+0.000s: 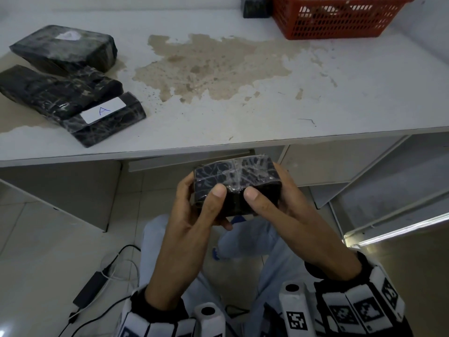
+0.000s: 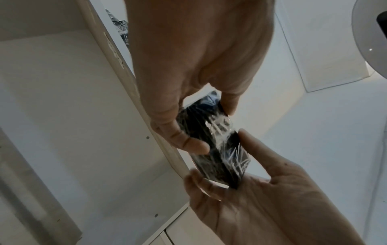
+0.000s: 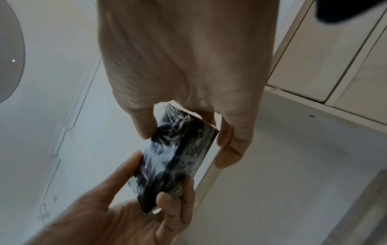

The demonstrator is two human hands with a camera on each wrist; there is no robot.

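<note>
A small black packet (image 1: 237, 181) wrapped in clear tape is held in front of the table's front edge, below table height. My left hand (image 1: 194, 203) grips its left end, thumb on the near face. My right hand (image 1: 274, 200) grips its right end, thumb beside the left thumb. The left wrist view shows the packet (image 2: 217, 149) between the left hand (image 2: 188, 126) and the right hand (image 2: 247, 179). In the right wrist view the packet (image 3: 178, 157) sits between the right hand (image 3: 188, 132) and the left hand (image 3: 146, 199).
Three larger black wrapped packets lie at the table's left: one with a white patch (image 1: 65, 48), a long one (image 1: 58, 90) and one labelled "A" (image 1: 107, 117). A red basket (image 1: 340, 15) stands back right. The white table (image 1: 243, 113) has a worn brown patch. Cables and a charger (image 1: 90, 288) lie on the floor.
</note>
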